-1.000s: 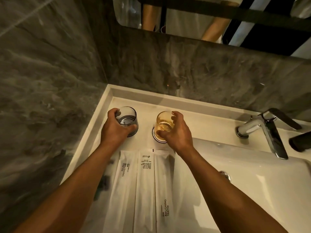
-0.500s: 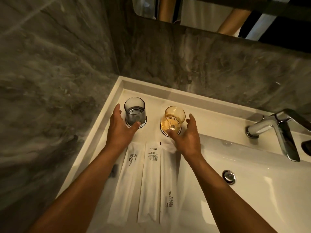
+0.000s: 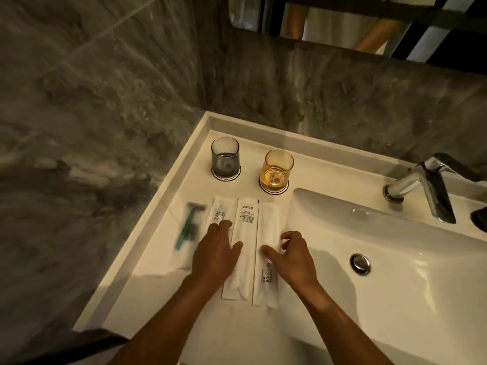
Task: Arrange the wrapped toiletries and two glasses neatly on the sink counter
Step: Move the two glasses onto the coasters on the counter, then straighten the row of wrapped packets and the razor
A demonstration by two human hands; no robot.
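Note:
A grey glass (image 3: 225, 159) and an amber glass (image 3: 277, 169) stand upright on round coasters at the back of the white counter (image 3: 158, 259), apart from my hands. In front of them lie three white wrapped packets side by side: a toothbrush packet (image 3: 218, 210), a middle packet (image 3: 243, 233) and a right toothbrush packet (image 3: 268, 227). A wrapped razor (image 3: 188, 225) lies at the far left. My left hand (image 3: 214, 250) rests flat on the left packet. My right hand (image 3: 291, 255) hovers with curled fingers over the right packet.
A sink basin (image 3: 395, 272) with a metal drain plug (image 3: 359, 263) lies to the right. A chrome tap (image 3: 424, 185) stands behind it. Grey marble walls close in at the left and back. A mirror (image 3: 369, 19) hangs above.
Both hands let go of the glasses and drew back toward me onto the wrapped packets. The view tilted, showing the razor at the left.

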